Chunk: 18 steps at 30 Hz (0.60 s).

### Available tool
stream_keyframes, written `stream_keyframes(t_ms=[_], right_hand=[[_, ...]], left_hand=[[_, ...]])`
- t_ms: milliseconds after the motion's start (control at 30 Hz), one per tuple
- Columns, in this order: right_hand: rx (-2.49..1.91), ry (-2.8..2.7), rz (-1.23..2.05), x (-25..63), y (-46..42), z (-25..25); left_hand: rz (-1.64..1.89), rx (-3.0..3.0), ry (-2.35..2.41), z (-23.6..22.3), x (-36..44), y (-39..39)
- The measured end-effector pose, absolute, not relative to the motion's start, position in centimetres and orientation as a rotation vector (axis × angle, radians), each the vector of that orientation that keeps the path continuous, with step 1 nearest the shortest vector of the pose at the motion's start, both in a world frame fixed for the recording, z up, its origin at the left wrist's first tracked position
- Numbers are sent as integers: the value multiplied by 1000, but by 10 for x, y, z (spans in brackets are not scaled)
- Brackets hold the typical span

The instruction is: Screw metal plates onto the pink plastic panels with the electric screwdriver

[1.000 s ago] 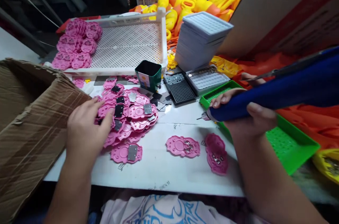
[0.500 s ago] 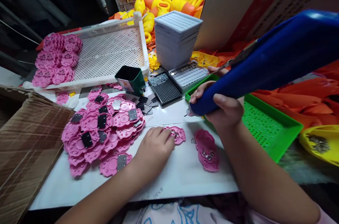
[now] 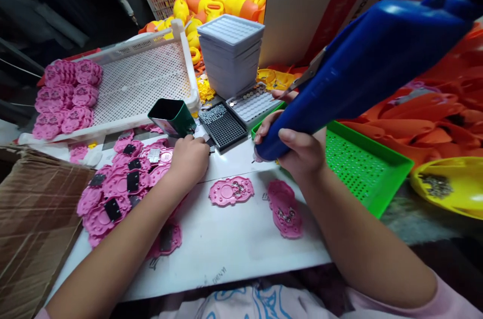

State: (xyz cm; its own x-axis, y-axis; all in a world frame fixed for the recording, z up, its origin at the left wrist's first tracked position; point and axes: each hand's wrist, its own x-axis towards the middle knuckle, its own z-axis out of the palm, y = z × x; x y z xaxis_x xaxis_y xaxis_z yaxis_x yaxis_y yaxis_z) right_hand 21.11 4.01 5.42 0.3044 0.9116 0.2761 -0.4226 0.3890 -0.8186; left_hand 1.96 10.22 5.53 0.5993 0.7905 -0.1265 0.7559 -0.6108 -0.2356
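Taking the middle pink piece (image 3: 231, 190) as the dial's centre: it is lying flat on the white tabletop (image 3: 241, 243), shiny bits gathering toward its right end, neither hand touching it. A second pink piece (image 3: 286, 211) is lying near four o'clock; the pink pile (image 3: 124, 178) is spreading out at nine. Left hand (image 3: 190, 160) is hovering or resting between ten and eleven o'clock, fingers curling down at the loose dark plates (image 3: 211, 145), with the green cup (image 3: 171, 116) standing just beyond. Fingertips are hiding; cannot tell whether they are pinching a plate. Right hand (image 3: 302, 150) is wrapping firmly around the blue power driver (image 3: 339, 77), its tip pointing down-left in the air around one o'clock, clear of the pieces. A metal tool (image 3: 307, 75) is slanting alongside; how it is being held is unclear. For handling the plates well, judging from here: sliding a single one to free its edge, feeling for doubles, sparing the black tray (image 3: 222, 125) at twelve a knock, and holding the driver tip high, off the left wrist.
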Motion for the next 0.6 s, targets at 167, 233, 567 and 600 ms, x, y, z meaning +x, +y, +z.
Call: stream_keyframes(t_ms=[167, 233, 567, 600], right_hand=[[-699, -853, 983, 211, 40, 55], [-691, -850, 969, 211, 40, 56], [-703, -844, 929, 212, 44, 53], [-711, -851, 930, 213, 44, 53]], left_hand=[[319, -2640, -1205, 53, 19, 100], [304, -2630, -1182, 53, 19, 99], [76, -2670, -1077, 76, 17, 80], [72, -2727, -1049, 77, 15, 78]])
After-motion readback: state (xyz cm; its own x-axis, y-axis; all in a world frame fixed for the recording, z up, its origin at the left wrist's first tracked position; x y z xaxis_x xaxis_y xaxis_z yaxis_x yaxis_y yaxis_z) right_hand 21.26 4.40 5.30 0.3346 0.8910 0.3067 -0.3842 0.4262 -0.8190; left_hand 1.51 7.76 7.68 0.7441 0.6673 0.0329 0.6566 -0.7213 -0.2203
